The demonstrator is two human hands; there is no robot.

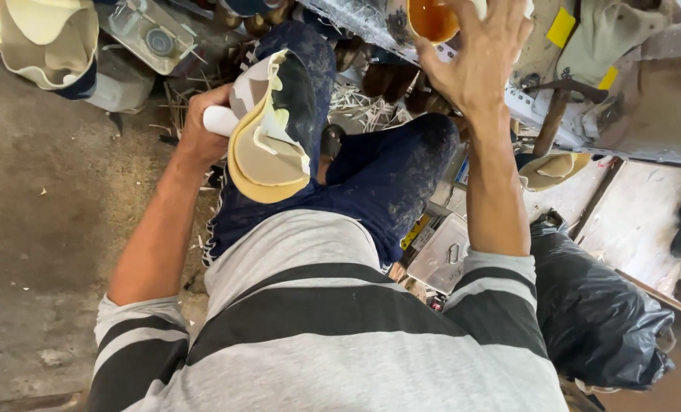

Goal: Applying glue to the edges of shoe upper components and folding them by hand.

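The person's left hand [203,130] is wrapped around a white last, holding an unfinished shoe upper [273,126] sole-side up over the left knee. Up and to the right of the shoe, the right hand [481,57] is spread wide, fingers against an amber bowl [430,18] at the workbench's [645,114] edge; whether it truly grips the bowl cannot be told. If the bowl holds liquid, a loose hold could tip it onto the dark trousers [390,172] or the shoe, and the shoe could slip off the knee. Left of the shoe lies a gritty concrete floor [43,214] strewn with scraps; right of it sit a hammer [554,114] and a black plastic bag [600,313].
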